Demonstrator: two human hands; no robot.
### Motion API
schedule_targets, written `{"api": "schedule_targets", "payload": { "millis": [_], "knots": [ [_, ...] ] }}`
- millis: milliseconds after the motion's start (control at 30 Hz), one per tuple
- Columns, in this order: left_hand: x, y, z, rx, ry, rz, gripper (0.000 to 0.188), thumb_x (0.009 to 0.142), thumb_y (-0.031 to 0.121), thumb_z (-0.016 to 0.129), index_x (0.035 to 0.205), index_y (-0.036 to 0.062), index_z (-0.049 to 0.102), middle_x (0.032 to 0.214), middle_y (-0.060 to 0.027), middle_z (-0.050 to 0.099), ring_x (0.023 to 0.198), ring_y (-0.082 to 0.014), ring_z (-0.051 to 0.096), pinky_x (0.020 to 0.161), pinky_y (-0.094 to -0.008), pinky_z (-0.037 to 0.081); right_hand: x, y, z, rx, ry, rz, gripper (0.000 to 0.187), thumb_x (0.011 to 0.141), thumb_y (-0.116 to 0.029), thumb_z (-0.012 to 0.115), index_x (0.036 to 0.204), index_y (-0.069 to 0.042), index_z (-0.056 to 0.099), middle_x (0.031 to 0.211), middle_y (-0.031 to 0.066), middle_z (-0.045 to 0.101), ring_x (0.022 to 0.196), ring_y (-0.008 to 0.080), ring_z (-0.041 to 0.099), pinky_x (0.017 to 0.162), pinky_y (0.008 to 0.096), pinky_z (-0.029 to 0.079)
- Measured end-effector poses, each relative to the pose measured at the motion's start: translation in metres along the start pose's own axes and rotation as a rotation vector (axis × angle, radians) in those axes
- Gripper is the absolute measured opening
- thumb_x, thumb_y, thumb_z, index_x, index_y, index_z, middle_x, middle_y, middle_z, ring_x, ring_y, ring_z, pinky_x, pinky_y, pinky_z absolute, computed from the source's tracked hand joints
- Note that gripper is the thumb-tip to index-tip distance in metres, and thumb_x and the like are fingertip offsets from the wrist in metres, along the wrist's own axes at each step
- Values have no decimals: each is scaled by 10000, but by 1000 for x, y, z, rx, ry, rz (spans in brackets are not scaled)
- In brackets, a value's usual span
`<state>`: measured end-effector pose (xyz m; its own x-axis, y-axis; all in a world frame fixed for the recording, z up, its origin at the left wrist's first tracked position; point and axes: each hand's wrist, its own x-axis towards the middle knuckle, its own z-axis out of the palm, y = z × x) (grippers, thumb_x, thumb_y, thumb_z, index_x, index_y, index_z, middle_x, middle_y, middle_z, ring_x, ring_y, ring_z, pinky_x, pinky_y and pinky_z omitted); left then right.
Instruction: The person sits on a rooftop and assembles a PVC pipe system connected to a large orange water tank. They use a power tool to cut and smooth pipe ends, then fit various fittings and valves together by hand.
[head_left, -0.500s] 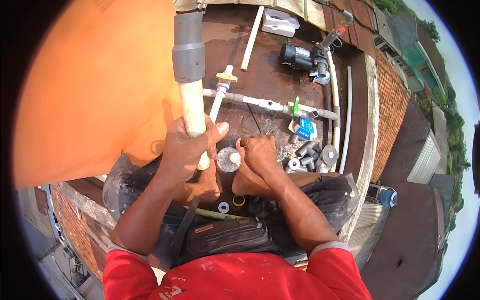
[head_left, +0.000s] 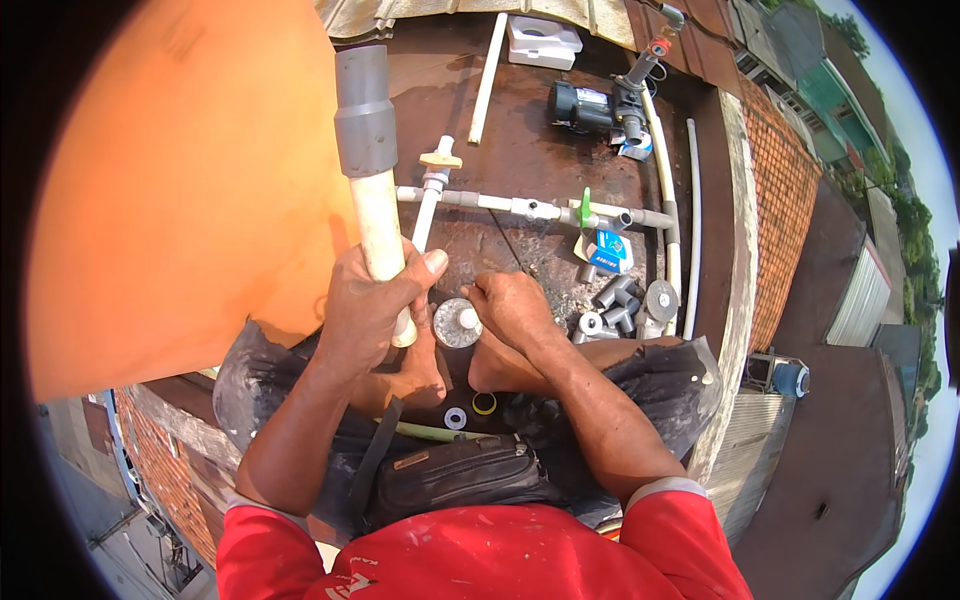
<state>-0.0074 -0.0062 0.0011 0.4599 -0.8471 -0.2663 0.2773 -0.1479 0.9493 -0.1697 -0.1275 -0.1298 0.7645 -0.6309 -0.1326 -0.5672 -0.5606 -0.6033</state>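
Observation:
My left hand (head_left: 362, 305) is wrapped round a short white PVC pipe (head_left: 378, 220), its thumb across the front. The pipe stands nearly upright, leaning a little left, with a grey stepped coupling (head_left: 365, 112) on its top end. My right hand (head_left: 515, 308) is closed, fingers curled together. Whatever those fingers hold, if anything, is hidden. Between the two hands, at my bare feet, is a round grey-speckled tin (head_left: 457, 324) with a white knob on top. The right fingertips are close to its upper right edge.
An orange tank (head_left: 180, 200) fills the left. Ahead runs a jointed pipe line (head_left: 490, 201) with a yellowish-handled valve (head_left: 440, 160). A black pump (head_left: 582, 107) stands far right. Grey fittings (head_left: 620, 300), a blue box (head_left: 608, 252) and tape rolls (head_left: 484, 403) lie nearby. A roof edge (head_left: 740, 250) borders the right.
The view has shifted slightly. The pipe in my left hand leans a little more to the left. My right hand has moved slightly left, its fingers nearer the tin.

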Motion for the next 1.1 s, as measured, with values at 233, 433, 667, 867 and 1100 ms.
{"api": "schedule_targets", "payload": {
  "millis": [233, 433, 667, 867, 1100],
  "knots": [
    [1, -4, -2, -21, -3, 13, 254, 1016, 184, 823, 875, 69, 644, 704, 11, 618, 567, -74, 594, 542, -265, 502, 1, 20, 14, -73, 147, -83, 311, 1039, -321, 680, 997, -26, 770, 1005, 231, 770, 911, 456, 758, 849, 566, 599],
    [2, -5, -5, -1, -21, 13, 254, 1014, 189, 825, 884, 64, 646, 700, 5, 620, 568, -80, 591, 543, -271, 496, 0, 31, 24, -196, 101, -62, 351, 1053, -358, 650, 1009, -37, 786, 1010, 238, 772, 892, 434, 767, 845, 549, 597],
    [4, -11, -4, 19, -10, 51, 227, 1074, 152, 725, 894, 73, 612, 642, -17, 597, 496, -90, 572, 466, -271, 515, -1, 25, 18, -241, -13, -4, 358, 1047, -376, 655, 1040, -47, 796, 1020, 231, 776, 911, 424, 771, 854, 546, 586],
    [3, -8, -5, -18, -18, 14, 242, 1022, 192, 814, 899, 54, 657, 692, -6, 624, 562, -87, 593, 528, -275, 483, 0, 24, 14, -262, -43, 26, 360, 1042, -384, 661, 1070, -54, 803, 1026, 222, 780, 932, 416, 772, 868, 544, 577],
    [1, -5, -3, -10, -14, 7, 246, 1026, 201, 815, 901, 56, 660, 691, -3, 623, 560, -84, 590, 538, -268, 481, -3, 27, 19, -295, 177, -42, 388, 1026, -400, 678, 1205, -80, 804, 1035, 193, 790, 1029, 377, 763, 932, 531, 544]
  ]
}}
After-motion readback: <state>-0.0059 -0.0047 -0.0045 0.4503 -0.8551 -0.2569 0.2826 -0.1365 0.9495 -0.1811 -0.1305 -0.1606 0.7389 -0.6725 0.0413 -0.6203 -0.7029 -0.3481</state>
